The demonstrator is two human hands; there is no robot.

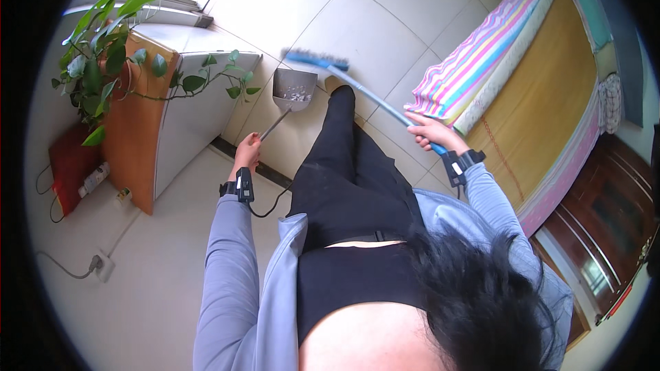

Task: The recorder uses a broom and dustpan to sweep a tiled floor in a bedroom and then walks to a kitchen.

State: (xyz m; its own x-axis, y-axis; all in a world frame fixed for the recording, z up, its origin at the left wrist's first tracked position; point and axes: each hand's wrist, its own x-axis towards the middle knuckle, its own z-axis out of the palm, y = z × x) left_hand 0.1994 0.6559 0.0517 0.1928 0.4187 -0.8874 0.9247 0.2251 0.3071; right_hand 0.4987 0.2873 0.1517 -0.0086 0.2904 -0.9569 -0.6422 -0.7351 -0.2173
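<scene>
My left hand (pixel 248 150) is closed around the thin handle of a grey dustpan (pixel 287 102), which rests on the tiled floor with small pale debris (pixel 297 93) in its pan. In my right hand (pixel 434 132) is the blue pole of a broom (pixel 385 104), gripped near its upper end. The broom's wide blue head with grey bristles lies just beyond the dustpan's front lip, slightly blurred. My foot (pixel 335 84) stands on the floor right of the dustpan, close under the broom head.
A wood-sided white cabinet (pixel 199 120) stands left, with a trailing green plant (pixel 103 62) over it. To the right is a bed with a tan mat (pixel 529 96) and a striped cloth (pixel 488 41). A plug and socket (pixel 103 266) sit on the left wall.
</scene>
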